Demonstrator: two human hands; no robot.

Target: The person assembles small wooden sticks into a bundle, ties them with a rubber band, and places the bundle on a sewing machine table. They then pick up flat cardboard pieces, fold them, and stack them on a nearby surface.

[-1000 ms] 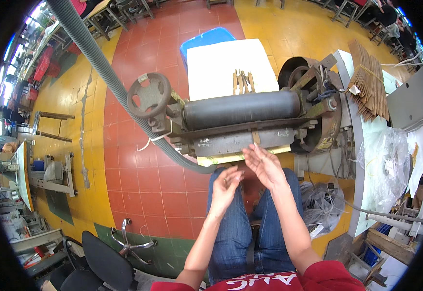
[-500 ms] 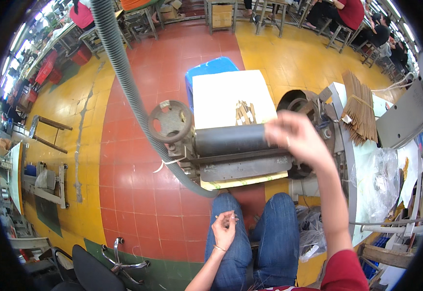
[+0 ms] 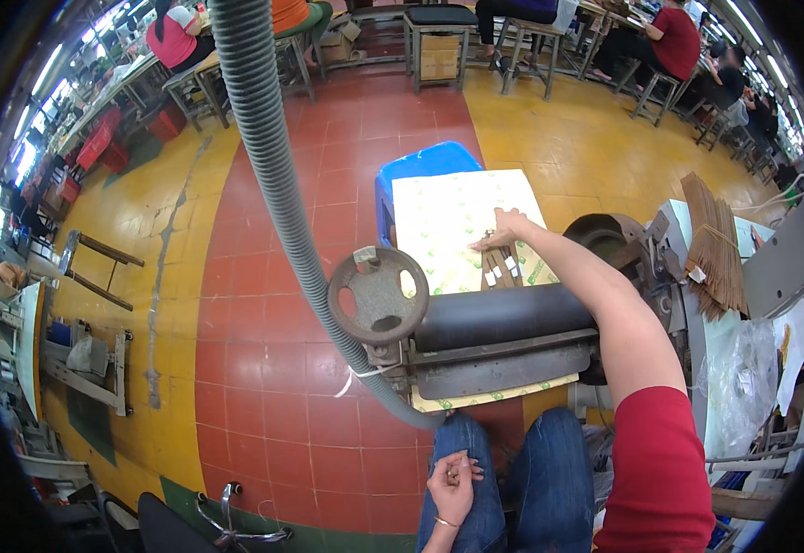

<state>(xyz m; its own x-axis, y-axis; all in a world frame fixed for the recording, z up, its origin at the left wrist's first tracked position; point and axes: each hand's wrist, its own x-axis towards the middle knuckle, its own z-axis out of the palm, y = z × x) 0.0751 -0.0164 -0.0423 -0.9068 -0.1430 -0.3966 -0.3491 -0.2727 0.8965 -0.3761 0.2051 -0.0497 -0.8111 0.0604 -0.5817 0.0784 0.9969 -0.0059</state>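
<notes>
My right hand [image 3: 505, 229] reaches over a dark roller [image 3: 503, 316] to the far side of the machine. Its thumb and fingers are apart, at the far end of several narrow brown strips [image 3: 502, 269] with white patches. These strips lie loosely on a pale sheet with green print [image 3: 434, 217] behind the roller; whether the fingertips touch them is hard to see. Resting on my left thigh, my left hand [image 3: 453, 481] has its fingers curled together, and what they hold, if anything, is hidden.
A metal handwheel [image 3: 377, 293] and a grey corrugated hose [image 3: 277, 175] stand left of the roller. Behind the sheet is a blue plastic stool or bin [image 3: 434, 161]. To the right lie a tied bundle of brown strips [image 3: 714, 244] and clear plastic [image 3: 743, 369]. Other people sit at far benches.
My right hand has moved from the roller's right end, away from me, to the brown strips on the sheet. The left hand stays on my thigh, and the head view has shifted.
</notes>
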